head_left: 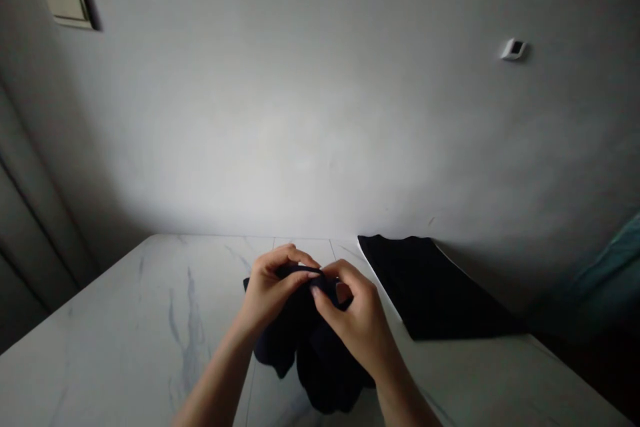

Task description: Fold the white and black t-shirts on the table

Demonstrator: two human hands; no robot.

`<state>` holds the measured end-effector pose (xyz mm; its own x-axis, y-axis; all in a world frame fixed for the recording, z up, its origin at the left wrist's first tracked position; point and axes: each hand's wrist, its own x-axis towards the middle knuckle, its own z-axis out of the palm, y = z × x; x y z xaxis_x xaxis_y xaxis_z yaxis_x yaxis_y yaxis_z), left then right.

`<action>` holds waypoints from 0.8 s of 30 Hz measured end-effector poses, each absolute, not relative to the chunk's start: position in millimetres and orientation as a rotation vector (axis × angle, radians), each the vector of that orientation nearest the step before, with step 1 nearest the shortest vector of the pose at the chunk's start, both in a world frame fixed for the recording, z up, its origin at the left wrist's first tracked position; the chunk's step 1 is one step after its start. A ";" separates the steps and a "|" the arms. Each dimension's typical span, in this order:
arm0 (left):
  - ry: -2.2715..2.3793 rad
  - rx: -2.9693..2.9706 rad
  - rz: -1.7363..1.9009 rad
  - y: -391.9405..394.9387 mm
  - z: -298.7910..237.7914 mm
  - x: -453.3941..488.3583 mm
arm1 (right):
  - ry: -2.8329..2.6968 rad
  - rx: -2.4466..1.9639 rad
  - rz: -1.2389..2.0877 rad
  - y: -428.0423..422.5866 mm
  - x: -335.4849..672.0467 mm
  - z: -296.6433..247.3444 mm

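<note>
On my feed the left hand (273, 290) and right hand (353, 320) both grip a bunched dark garment (325, 367), closed narrow on its upper edge; the rest hangs below them over the marble table (125, 320); a flat black cloth (430, 287) lies well right, along the table's edge.

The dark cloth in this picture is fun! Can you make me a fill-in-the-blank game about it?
The dark cloth is pinched by the left hand and the right hand, so ____ hands hold it.
The flat black fabric lies to the ____ of the hands.
The white tabletop has grey ____ running through it.

Missing words: two; right; veins
</note>
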<state>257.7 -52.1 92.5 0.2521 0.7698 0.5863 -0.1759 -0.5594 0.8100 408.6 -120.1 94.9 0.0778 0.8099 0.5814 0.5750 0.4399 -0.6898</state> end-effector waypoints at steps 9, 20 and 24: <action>0.671 1.840 1.306 -17.1 91.3 242.5 | -1.583 -1.280 0.272 -102.7 437.2 85.4; 0.593 1.629 1.185 -17.0 80.7 260.3 | -1.640 -1.133 0.679 -98.5 439.1 87.5; 0.569 1.673 1.181 -23.2 83.2 264.1 | -1.573 -1.192 0.466 -99.4 430.6 87.5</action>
